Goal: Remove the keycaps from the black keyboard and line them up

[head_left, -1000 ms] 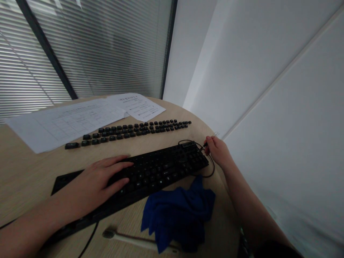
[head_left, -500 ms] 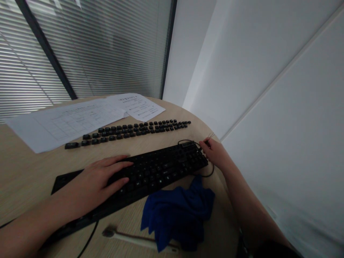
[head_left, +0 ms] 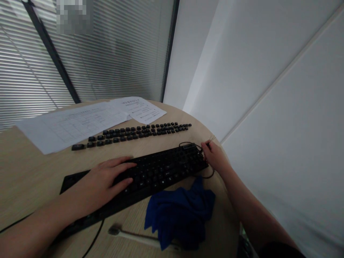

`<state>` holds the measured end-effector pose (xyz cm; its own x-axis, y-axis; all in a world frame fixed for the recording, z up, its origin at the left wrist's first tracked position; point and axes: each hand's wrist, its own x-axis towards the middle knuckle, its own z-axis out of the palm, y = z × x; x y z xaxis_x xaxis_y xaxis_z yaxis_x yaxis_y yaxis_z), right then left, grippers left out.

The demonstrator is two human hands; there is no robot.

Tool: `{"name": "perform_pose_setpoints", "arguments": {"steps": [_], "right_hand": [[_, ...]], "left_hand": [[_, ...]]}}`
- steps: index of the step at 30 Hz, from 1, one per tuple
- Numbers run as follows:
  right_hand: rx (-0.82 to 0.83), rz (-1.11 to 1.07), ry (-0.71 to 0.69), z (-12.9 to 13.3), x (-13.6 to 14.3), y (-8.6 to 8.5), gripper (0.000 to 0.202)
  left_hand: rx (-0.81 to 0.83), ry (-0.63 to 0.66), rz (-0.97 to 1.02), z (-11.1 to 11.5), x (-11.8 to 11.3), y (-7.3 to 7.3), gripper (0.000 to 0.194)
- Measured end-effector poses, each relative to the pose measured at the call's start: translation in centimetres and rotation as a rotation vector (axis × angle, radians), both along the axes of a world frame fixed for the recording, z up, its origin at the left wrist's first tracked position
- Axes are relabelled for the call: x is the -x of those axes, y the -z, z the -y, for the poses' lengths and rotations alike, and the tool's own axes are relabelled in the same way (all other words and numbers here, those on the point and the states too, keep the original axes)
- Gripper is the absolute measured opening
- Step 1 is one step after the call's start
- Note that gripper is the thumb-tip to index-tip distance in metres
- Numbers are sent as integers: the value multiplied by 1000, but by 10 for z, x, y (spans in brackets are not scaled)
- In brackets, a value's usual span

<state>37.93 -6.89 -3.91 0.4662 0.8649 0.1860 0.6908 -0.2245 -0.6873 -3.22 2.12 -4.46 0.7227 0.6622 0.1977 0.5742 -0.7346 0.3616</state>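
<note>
A black keyboard lies at a slant on the round wooden table. Across its left part rests my left hand, fingers spread over the keys. At the keyboard's far right end, my right hand is closed on a thin wire tool, whose fine wire ends stick out above the fingers; its lower part is hidden. Behind the keyboard, several loose black keycaps stand in rows. A crumpled blue cloth lies in front of it, partly over a white-handled brush.
Printed paper sheets lie at the back left of the table. A black cable runs out under the keyboard's front edge, and another loops by its right end. A white wall borders the table on the right; blinds hang behind.
The view has shifted slightly, so the keyboard, papers and left hand appear a little farther right. Both hands keep nearly the same places relative to the keyboard.
</note>
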Motion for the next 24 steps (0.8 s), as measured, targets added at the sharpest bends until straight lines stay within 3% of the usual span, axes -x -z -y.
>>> {"name": "perform_pose_setpoints", "arguments": {"steps": [7,15,24], "right_hand": [[-193,85,100,4,3,20,28],[-320,169,160,4,4,30,24],[-551,-88,157,6,6,30,25]], "left_hand": [[25,3,2,0,-1,-1,57],[17,-8,36,2,-1,5,63],[36,-16,-5,4,-4,-2,60]]}}
